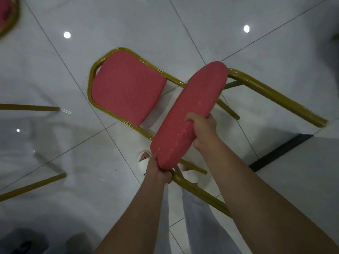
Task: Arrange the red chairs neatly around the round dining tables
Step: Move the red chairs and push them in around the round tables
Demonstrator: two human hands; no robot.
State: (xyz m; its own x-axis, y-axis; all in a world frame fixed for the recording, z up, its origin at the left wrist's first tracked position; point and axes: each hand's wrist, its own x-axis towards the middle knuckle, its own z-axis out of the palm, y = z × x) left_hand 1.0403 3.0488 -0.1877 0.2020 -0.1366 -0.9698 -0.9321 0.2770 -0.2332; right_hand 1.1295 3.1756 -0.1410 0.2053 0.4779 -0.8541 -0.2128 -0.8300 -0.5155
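A red padded chair with a gold-coloured metal frame (183, 99) is held tipped over the white glossy tiled floor (55, 70). Its backrest (126, 87) is turned up to the camera, its speckled seat cushion (176, 129) is seen edge-on, and its legs point to the right. The cushion's near end is gripped by the left hand (159, 171), thumb laid on the fabric and fingers curled beneath. Its long edge is clasped by the right hand (201, 129), fingers wrapped over it. Whether the chair touches the floor cannot be told. A second red chair (5, 15) is cut off at the upper left.
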